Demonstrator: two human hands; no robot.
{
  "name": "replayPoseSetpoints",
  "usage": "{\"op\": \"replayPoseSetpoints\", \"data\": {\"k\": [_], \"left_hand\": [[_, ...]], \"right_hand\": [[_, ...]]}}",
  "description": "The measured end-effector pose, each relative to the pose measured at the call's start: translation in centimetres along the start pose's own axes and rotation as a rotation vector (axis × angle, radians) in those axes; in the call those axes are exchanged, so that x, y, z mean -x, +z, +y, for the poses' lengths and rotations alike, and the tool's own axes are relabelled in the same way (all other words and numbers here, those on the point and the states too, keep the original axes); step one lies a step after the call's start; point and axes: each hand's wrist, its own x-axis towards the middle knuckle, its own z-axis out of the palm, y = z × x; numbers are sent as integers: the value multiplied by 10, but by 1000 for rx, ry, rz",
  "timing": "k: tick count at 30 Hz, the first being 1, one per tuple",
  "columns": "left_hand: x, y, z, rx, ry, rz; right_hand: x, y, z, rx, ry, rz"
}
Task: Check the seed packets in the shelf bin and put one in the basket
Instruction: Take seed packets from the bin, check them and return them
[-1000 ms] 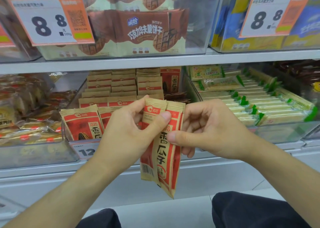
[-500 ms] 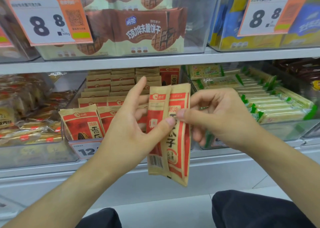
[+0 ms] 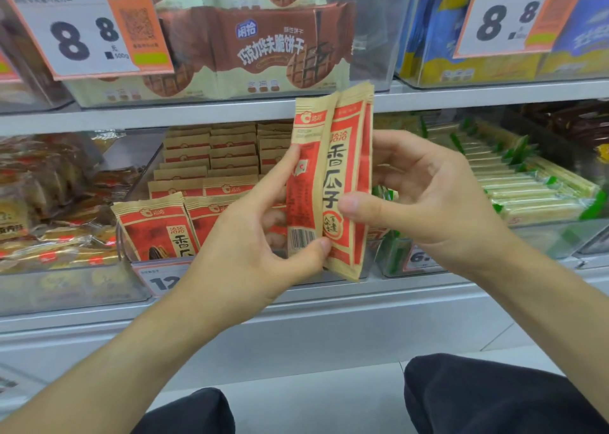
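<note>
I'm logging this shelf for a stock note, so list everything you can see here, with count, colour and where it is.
held seed packets: two, tan and red, upright in front of the shelf, pinched between both hands
seed packets in bin: many, tan and red, rows in the middle clear bin, lower shelf
chocolate wafer packs: several, brown and cream, upper clear bin
blue and yellow packs: count unclear, upper right bin
green and cream bars: many, lower right bin
brown snack packs: many, blurred, lower left bin
price tags: two large, white and orange, upper bins; smaller ones below, partly hidden
left hand: pinches the packets' lower left
right hand: thumb on the front packet
</note>
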Motion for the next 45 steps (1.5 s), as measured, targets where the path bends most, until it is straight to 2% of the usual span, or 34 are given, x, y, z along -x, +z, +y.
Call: {"op": "replayPoseSetpoints", "data": {"k": [6, 10, 14, 18, 20, 21, 24, 26, 28, 32, 34, 39, 42, 45], "left_hand": [[-2, -3, -8, 3, -26, -67], [-1, -3, -7, 87, -17, -88], [2, 1, 3, 66, 44, -180], [4, 3, 5, -91, 63, -162], [5, -1, 4, -175, 70, -177], [5, -3, 3, -209, 77, -202], [5, -7, 4, -375, 164, -208], [3, -7, 1, -443, 206, -154], [0, -6, 2, -492, 235, -86], [-7, -11, -2, -576, 256, 172], [-9, -12, -9, -607, 217, 217], [-9, 3, -22, -667, 167, 96], [-8, 8, -25, -726, 116, 38], [-9, 9, -31, -910, 138, -54]], "right_hand": [[3, 2, -4, 16, 36, -22], [2, -3, -2, -9, 40, -42], [3, -4, 0, -89, 20, -138], [-2, -6, 10, 153, -76, -45], [-4, -10, 11, 167, -107, 10], [-5, -14, 9, 200, -136, 4], [-3, -28, 2, 514, -270, -101], [-3, -30, 1, 608, -353, -198], [-2, -29, 1, 596, -388, -224], [-1, -30, 2, 773, -538, -46], [-2, -32, 7, 890, -575, 56], [-5, -32, 15, 1060, -635, 147], [-12, -35, 24, 1178, -531, 150], [-28, -34, 34, 1284, -378, 102]]}}
